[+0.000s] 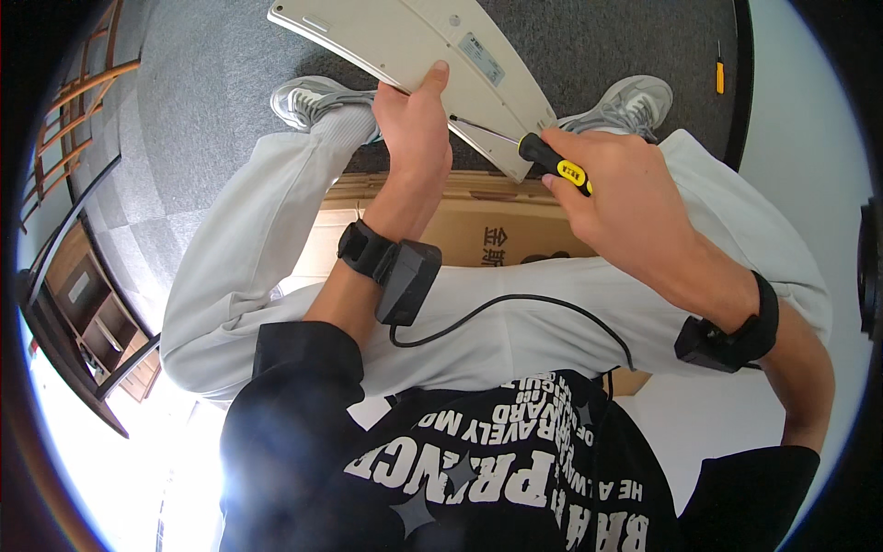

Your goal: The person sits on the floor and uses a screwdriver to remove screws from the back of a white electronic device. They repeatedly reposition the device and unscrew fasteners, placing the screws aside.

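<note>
A long cream keyboard (405,37) is held slanting over the floor between my feet, its underside with a small label (481,59) facing me. My left hand (414,124) is closed on its near long edge, thumb flat on the underside and the other fingers hidden beneath. In my right hand (625,184) is a screwdriver (572,172) with a black and yellow handle, gripped between thumb and fingers. Its thin shaft points left, and the tip is at the keyboard's near edge beside my left hand; whether it touches a screw I cannot tell.
Another screwdriver (719,75) with a yellow handle lies on the dark grey carpet (207,83) at the far right, near the white wall (800,120). A cardboard box (441,230) sits beneath my legs. A black cable (515,298) crosses my lap. Wooden furniture stands at left.
</note>
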Demonstrator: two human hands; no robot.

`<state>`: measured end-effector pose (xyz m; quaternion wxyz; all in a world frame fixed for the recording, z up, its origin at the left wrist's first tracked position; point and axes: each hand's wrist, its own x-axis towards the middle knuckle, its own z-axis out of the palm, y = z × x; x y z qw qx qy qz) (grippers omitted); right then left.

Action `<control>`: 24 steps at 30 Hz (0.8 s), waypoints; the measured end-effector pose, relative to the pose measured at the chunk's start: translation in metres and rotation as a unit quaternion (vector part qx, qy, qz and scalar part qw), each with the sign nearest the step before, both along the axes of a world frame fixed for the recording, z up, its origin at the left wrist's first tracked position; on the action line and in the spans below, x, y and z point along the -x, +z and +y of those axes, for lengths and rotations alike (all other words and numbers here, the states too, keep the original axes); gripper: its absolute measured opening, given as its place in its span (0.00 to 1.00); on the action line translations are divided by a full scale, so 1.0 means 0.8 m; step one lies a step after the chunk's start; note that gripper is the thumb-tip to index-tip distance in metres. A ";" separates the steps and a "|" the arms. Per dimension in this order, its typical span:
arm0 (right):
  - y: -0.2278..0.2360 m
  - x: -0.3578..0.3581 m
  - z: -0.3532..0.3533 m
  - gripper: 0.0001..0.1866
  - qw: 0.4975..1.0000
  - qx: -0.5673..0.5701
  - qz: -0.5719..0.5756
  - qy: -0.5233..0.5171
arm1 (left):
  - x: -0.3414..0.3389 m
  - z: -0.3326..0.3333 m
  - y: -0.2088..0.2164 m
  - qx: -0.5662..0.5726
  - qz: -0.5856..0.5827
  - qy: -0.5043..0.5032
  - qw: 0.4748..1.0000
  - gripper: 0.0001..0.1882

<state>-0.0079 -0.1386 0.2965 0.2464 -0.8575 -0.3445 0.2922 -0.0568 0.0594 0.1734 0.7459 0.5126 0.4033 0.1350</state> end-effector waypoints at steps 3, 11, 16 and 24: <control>0.001 0.004 0.003 0.19 0.993 -0.023 0.081 -0.082 | 0.001 -0.002 0.002 0.005 -0.006 0.001 1.000 0.19; 0.010 -0.010 -0.005 0.18 0.881 0.028 0.410 -0.235 | 0.003 -0.005 0.001 -0.034 -0.021 -0.037 0.999 0.19; 0.006 -0.012 -0.018 0.19 0.991 0.020 0.068 -0.115 | 0.003 -0.003 -0.001 -0.036 -0.023 -0.057 0.997 0.19; -0.006 -0.020 -0.034 0.19 0.929 -0.085 -0.306 0.191 | 0.001 0.000 -0.001 -0.028 -0.026 -0.060 0.997 0.20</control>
